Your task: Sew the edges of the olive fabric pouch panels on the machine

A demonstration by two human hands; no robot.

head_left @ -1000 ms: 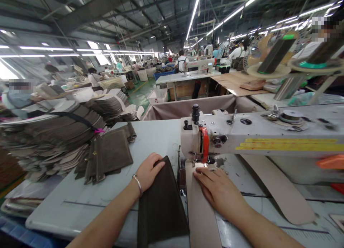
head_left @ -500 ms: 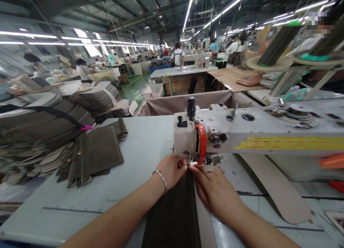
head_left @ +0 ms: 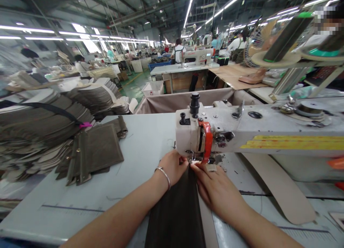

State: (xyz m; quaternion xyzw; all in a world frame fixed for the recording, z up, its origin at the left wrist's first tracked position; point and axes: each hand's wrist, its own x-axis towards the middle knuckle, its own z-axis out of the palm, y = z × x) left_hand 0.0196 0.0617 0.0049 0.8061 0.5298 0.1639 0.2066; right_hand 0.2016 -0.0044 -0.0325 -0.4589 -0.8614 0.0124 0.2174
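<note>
The left hand (head_left: 173, 165), a metal bangle (head_left: 164, 175) on its wrist, curls its fingers onto the top edge of the dark fabric piece (head_left: 176, 212). The right hand (head_left: 215, 185) lies flat with fingers extended along that piece's right edge. Both sets of fingertips meet just below the sewing machine head (head_left: 192, 133). The piece lies on the grey table (head_left: 142, 140), over a beige strip (head_left: 209, 224). A pile of similar dark pieces (head_left: 91, 153) lies well apart to the left.
</note>
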